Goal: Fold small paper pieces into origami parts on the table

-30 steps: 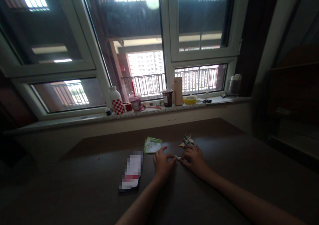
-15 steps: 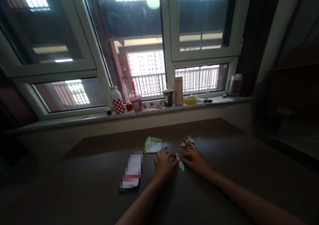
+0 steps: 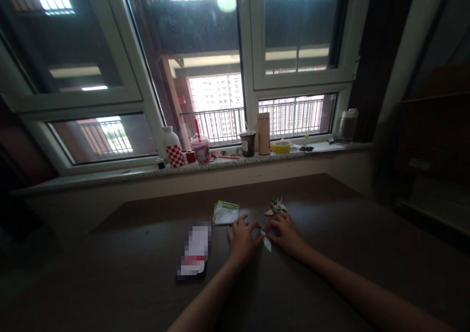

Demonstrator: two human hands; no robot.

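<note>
My left hand (image 3: 241,240) and my right hand (image 3: 287,233) rest close together on the dark brown table (image 3: 128,273). Both pinch a small folded piece of patterned paper (image 3: 267,243) between their fingertips; its white tip points down toward me. A finished folded paper figure (image 3: 276,206) with colourful points lies on the table just beyond my right hand. A green and white paper packet (image 3: 225,213) lies just beyond my left hand.
A phone (image 3: 194,251) lies flat on the table left of my left hand. The window sill (image 3: 110,174) behind carries a checked white bottle (image 3: 172,147), drink cups, a tan tumbler (image 3: 263,133), a yellow tape roll (image 3: 281,147) and a jar (image 3: 346,124).
The small folded paper went from lying flat between my fingertips to standing tilted with its white tip toward me. Both hands stayed in nearly the same place.
</note>
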